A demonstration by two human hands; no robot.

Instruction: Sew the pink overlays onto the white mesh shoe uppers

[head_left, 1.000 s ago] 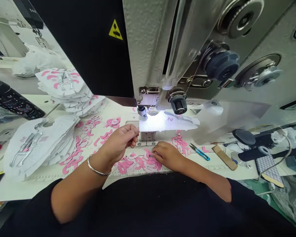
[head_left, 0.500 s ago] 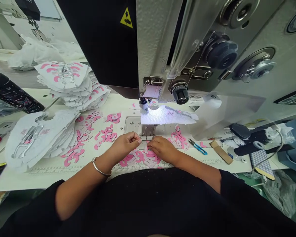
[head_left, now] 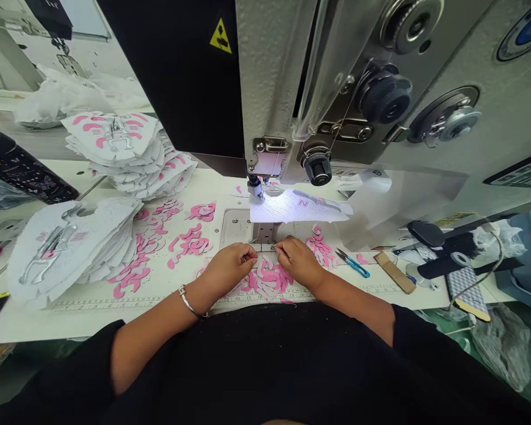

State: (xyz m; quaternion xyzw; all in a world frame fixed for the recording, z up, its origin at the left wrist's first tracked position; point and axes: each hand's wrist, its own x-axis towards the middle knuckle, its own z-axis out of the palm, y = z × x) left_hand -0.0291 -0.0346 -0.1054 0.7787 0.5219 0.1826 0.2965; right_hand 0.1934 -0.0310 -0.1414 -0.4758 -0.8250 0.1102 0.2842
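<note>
Nearby, curved pink scraps (head_left: 268, 278), left hand (head_left: 230, 265), right hand (head_left: 301, 262), both closed, grip contents unclear.

This is a sewing workshop: a sewing machine (head_left: 274, 94) stands over piles of cut fabric pieces (head_left: 110, 139).

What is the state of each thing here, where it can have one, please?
Sewing machine: light on.
White cloth piece: at the needle area, brightly lit.
Pink pieces: loose, in scattered heaps.
White pieces: stacked, in two piles.
Thread snips: blades apart.
Bracelet: worn, left wrist.
Left hand: fingers curled.
Right hand: fingers curled.
</note>
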